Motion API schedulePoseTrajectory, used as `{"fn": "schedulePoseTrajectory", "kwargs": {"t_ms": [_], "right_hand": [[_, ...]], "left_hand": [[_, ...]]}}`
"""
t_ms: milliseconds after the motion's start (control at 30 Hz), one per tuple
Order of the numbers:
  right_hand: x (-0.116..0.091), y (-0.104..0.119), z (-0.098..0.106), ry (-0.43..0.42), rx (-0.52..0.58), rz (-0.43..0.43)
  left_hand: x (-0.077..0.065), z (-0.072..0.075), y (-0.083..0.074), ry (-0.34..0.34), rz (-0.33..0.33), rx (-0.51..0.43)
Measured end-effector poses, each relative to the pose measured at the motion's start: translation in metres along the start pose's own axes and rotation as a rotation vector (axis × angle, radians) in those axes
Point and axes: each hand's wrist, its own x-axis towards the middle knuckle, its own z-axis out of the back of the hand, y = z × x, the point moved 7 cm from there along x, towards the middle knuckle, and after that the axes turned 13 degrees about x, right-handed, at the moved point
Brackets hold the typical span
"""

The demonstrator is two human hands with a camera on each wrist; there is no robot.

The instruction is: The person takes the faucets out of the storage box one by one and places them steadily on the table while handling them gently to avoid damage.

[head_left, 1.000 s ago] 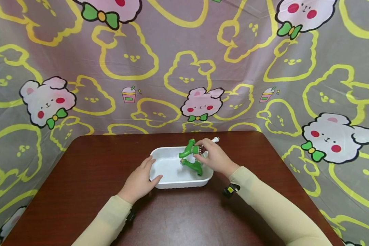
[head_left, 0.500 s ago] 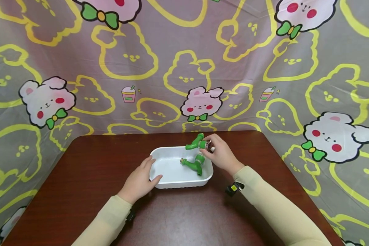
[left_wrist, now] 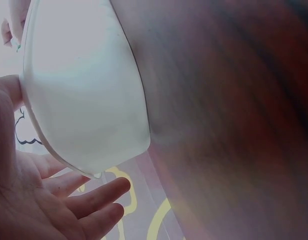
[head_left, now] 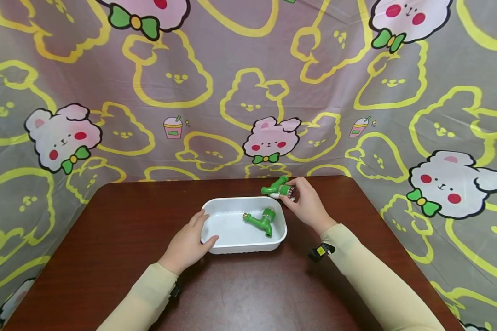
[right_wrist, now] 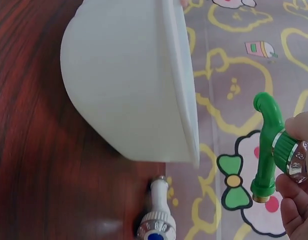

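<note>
A white oblong basin (head_left: 242, 249) stands on the table. My left hand (head_left: 187, 243) rests at its left end; in the left wrist view the thumb touches the rim and the other fingers stretch out fairly straight beside it. Past the basin's back right corner, my right hand (head_left: 308, 204) pinches a green faucet (right_wrist: 269, 145) by its clear, silver-banded knob, holding it raised. A second green faucet (head_left: 258, 223) lies inside the basin, towards the right. On the table beyond the basin's right end is a white faucet (right_wrist: 160, 197) with a blue-centred knob, mostly hidden in the head view.
The dark reddish-brown wooden table (head_left: 128, 230) extends around the basin on every side. A cartoon-printed cloth (head_left: 215, 110) hangs right behind the table's back edge and along its sides.
The right hand has carried its green faucet from over the basin to beyond the back right rim, moving right and away. The left hand and the basin have stayed put.
</note>
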Motion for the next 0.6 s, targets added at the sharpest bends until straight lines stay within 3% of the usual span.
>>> {"fn": "schedulePoseTrajectory", "kwargs": {"t_ms": [600], "right_hand": [[0.001,-0.034,0.026,-0.116,-0.042,-0.005]], "left_hand": [[0.0,0.002,-0.002,-0.025,-0.005,0.002]]}}
